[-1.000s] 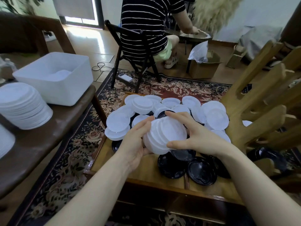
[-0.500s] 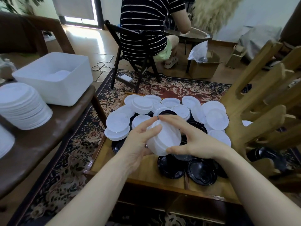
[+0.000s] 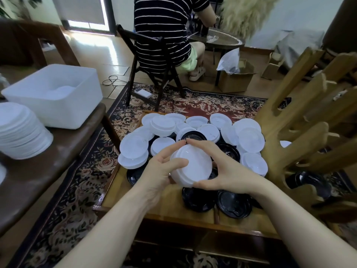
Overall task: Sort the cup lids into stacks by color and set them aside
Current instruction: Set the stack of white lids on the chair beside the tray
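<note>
my left hand (image 3: 160,171) and right hand (image 3: 228,171) now grip the white stack (image 3: 191,167) squared tighter; ready to set aside.

Low wooden table (image 3: 170,207): white lids (image 3: 251,140), black lids (image 3: 233,206).

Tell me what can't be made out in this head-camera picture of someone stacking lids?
- How many lids are in the small stack of white plastic lids: the left hand and right hand cover its edges.
- Several glossy black plastic lids: white lids and the hands overlap them.
- The big stack of white lids on the brown bench: cut off by the left edge.
- Contents of the white plastic tub: its wall hides them.
</note>
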Tool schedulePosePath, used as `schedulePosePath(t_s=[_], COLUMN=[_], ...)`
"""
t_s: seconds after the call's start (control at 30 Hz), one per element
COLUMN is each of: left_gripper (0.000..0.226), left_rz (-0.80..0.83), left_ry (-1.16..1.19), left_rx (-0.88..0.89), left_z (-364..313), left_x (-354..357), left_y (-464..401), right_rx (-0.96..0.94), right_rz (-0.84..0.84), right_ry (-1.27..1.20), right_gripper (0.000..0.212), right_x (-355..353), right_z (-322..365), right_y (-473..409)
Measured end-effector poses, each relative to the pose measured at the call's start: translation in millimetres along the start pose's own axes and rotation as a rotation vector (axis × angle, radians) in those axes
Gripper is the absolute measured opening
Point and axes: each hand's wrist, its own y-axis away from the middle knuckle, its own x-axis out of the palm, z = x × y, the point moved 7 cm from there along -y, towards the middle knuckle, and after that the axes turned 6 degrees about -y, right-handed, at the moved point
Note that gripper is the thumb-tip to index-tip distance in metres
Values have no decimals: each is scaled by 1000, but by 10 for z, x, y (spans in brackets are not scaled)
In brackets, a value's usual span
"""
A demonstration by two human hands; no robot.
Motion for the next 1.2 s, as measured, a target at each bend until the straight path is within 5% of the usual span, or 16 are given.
schedulePosePath(t_s=[0.1,0.3,0.6,0.97,1.2], left_gripper=[45,44,51,52,42], left_rz=[-25,-44,-16,-48,-82], left_ry=[7,68,87,78,44], left_rx=[-8,-27,-18,-22,-30], left_z=[6,-32,-27,5,19], left_x=[16,-19,-44,-120,-96], left_y=[11,24,3,-28,-19], right_rx=[72,494,680,636,173], right_rz=[19,-318,-178,-199,-346], right_ry=[-47,294,433,587,213], right_gripper=[94,90,81,78,77], right_x=[-130,-1033,-1181,-1170,-887], right_z=[-104,-910,-1590,-1394,-532], right_y=[60,215,328,299,186])
